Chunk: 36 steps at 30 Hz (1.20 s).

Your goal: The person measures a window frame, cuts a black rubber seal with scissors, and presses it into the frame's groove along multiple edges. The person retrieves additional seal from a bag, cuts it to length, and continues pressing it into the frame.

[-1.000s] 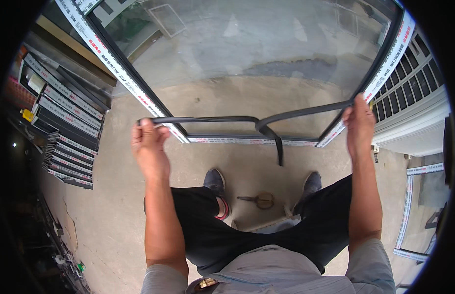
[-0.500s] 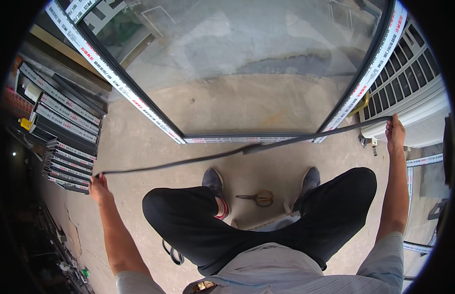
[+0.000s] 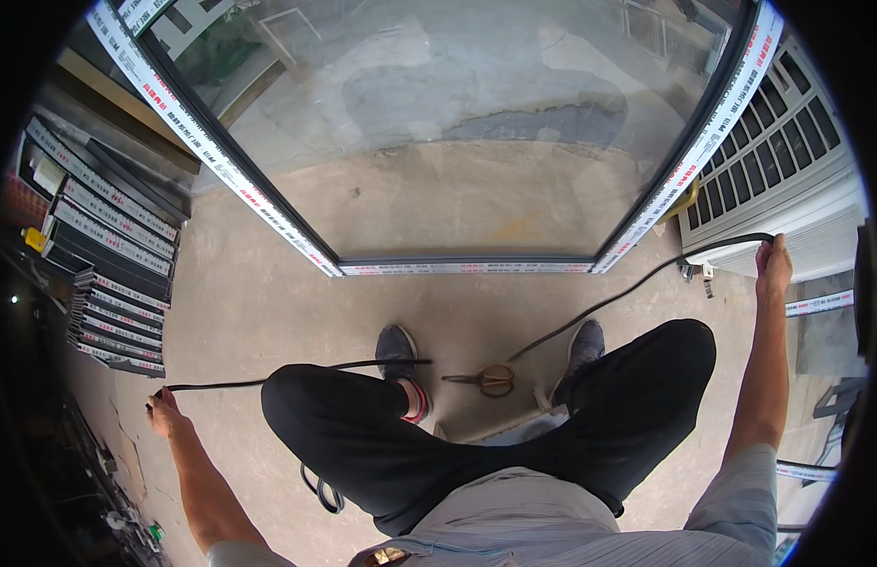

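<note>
A long black rubber strip [image 3: 604, 304] runs between my two hands, spread wide apart. My left hand [image 3: 164, 412] grips one end low at the left, near the concrete floor. My right hand [image 3: 772, 266] holds the other end out at the right, beside a white louvred unit [image 3: 788, 161]. The strip's middle sags down behind my knees, close to my feet. In front of me stands a glazed window frame [image 3: 462, 268] with dark edges and taped profiles.
Scissors [image 3: 486, 380] lie on the concrete between my shoes. Stacked dark frame profiles [image 3: 108, 274] are piled at the left. A loop of black strip [image 3: 320, 489] lies by my left leg. More taped profiles [image 3: 821, 304] lie at the right.
My hands went from holding the strip against the frame's bottom edge to spread far apart. The left hand dropped low and left, the right swung outward, and the strip now sags.
</note>
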Available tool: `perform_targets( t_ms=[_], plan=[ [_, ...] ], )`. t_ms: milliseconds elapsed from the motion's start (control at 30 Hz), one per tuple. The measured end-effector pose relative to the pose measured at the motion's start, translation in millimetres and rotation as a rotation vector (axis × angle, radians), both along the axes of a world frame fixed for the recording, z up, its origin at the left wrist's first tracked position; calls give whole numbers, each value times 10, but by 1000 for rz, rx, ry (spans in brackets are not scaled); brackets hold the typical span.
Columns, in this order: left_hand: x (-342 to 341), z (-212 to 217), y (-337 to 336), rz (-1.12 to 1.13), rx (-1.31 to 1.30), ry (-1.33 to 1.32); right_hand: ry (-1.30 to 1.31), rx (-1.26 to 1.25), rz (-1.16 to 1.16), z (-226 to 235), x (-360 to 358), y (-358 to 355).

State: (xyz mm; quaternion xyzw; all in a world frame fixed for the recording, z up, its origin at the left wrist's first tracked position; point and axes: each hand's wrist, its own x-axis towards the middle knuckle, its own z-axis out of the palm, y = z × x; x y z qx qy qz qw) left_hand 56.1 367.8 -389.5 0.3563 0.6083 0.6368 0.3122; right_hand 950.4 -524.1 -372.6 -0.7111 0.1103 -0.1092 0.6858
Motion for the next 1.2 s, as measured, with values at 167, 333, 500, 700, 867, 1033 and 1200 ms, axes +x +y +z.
perform_targets(
  t_ms=[167,333,500,700,867,1033,1200],
  plan=[
    [76,267,-77,-278,8,60,-115,-201,194,534,-616,1235],
    [1430,641,-632,-544,234,315,-345,-485,637,951,-1358,2250],
    [2495,1194,-1267,-885,377,337,-567,-552,912,1413,-2067,3225],
    [3501,1353,-2008,-1158,275,301,-718,-456,1087,1676,-2651,4256],
    [4076,1252,-2537,-1422,179,242,-890,-476,1163,1701,-2982,4803],
    [4355,1137,-2749,-1501,442,371,-1019,-528,1164,1509,-3116,4999],
    [4436,1097,-2662,-1404,512,287,-775,-298,1217,1423,-3062,4957]
  ],
)
